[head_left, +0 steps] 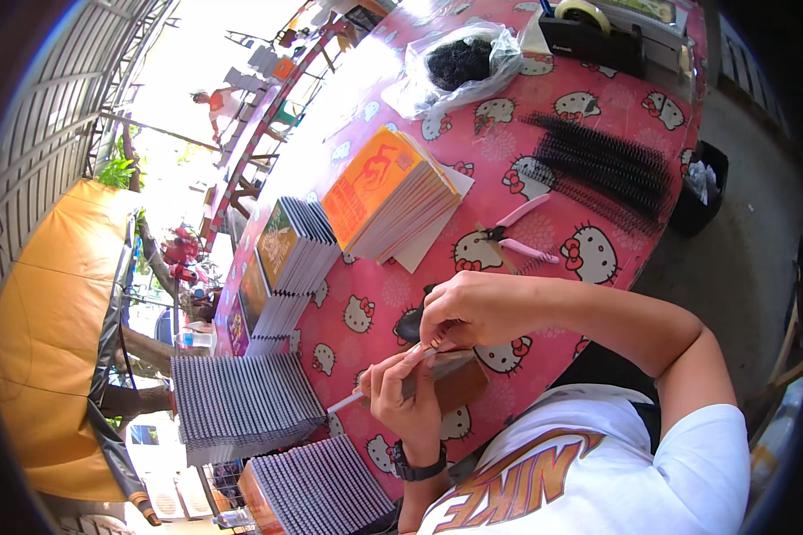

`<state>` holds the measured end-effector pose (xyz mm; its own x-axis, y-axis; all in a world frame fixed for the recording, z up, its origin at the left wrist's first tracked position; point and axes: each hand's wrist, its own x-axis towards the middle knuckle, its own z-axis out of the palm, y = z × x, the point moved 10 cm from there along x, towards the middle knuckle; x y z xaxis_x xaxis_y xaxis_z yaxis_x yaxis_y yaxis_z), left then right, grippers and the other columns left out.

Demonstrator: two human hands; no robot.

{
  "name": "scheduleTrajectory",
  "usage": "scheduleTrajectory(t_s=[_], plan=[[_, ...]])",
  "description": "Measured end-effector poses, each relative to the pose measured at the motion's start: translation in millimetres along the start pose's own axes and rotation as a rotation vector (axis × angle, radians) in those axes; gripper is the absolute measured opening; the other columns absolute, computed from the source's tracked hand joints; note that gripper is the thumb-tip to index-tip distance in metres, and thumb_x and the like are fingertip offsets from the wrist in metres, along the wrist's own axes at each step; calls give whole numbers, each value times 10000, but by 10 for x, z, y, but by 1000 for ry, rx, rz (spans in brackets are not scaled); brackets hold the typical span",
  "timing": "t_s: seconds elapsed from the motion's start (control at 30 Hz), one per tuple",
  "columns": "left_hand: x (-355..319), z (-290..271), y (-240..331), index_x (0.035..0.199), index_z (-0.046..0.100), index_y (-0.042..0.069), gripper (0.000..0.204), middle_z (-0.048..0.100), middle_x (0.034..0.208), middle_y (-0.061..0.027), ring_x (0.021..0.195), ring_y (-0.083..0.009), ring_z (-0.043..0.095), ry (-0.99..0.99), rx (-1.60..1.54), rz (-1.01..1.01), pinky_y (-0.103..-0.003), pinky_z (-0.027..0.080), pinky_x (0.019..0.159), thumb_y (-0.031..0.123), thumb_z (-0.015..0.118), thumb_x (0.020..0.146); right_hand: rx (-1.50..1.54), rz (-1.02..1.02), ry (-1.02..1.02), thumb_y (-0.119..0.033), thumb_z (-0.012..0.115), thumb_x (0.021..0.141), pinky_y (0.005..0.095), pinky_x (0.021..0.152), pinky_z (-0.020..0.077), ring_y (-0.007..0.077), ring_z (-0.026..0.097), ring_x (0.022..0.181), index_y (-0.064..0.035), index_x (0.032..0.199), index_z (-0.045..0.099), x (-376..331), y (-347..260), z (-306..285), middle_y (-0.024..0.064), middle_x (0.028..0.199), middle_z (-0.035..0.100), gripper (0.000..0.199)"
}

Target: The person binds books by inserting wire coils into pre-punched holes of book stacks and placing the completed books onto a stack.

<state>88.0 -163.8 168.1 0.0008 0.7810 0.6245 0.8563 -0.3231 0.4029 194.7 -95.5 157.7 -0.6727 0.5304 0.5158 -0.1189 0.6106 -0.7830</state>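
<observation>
My left hand, with a dark watch on its wrist, is closed on a small brown-covered notebook near the front edge of the table. A pale edge of its pages sticks out to the left past my fingers. From the right, my right hand reaches over with thumb and fingers pinched at the notebook's upper edge. Whatever lies between those fingertips is too small to make out. A dark object is partly hidden behind my right hand. Beyond it lie pink-handled pliers, with their jaws to the left.
Black spiral binding coils lie in a pile at the right. Orange booklets are stacked farther back. Stacks of spiral-bound notebooks line the left edge. A plastic bag, a tape dispenser and a black bin are also around.
</observation>
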Motion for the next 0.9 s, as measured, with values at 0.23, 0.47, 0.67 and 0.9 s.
scheduleTrajectory(t_s=[0.23, 0.47, 0.67, 0.9], plan=[[-6, 18, 49, 820, 639, 93, 133, 659, 847, -39, 808, -174, 606, -52, 17, 116, -375, 357, 933, 108, 722, 717, 66, 4, -98, -32, 642, 728, 350, 705, 481, 269, 622, 793, 2, 848, 651, 52, 5, 45, 124, 809, 636, 125], [-7, 9, 84, 824, 638, 96, 136, 652, 832, -38, 784, -188, 597, -13, -4, 115, -380, 371, 903, 83, 712, 711, 59, 31, -154, -50, 623, 759, 356, 709, 481, 281, 624, 803, 2, 852, 653, -37, -43, 79, 131, 831, 639, 111], [7, 31, 93, 882, 641, 120, 201, 641, 871, -1, 828, -167, 584, -50, -69, 79, -346, 317, 885, 145, 740, 709, -252, 144, -52, -143, 631, 783, 409, 705, 489, 337, 619, 848, -15, 1036, 555, -148, -84, 41, 163, 874, 633, 294], [-14, 94, 103, 908, 629, 110, 221, 610, 865, -36, 833, -198, 542, -124, -21, 170, -353, 288, 855, 181, 690, 708, -71, 235, -188, -113, 550, 847, 391, 696, 497, 335, 628, 835, -20, 1109, 526, -129, 136, 150, 187, 883, 633, 280]])
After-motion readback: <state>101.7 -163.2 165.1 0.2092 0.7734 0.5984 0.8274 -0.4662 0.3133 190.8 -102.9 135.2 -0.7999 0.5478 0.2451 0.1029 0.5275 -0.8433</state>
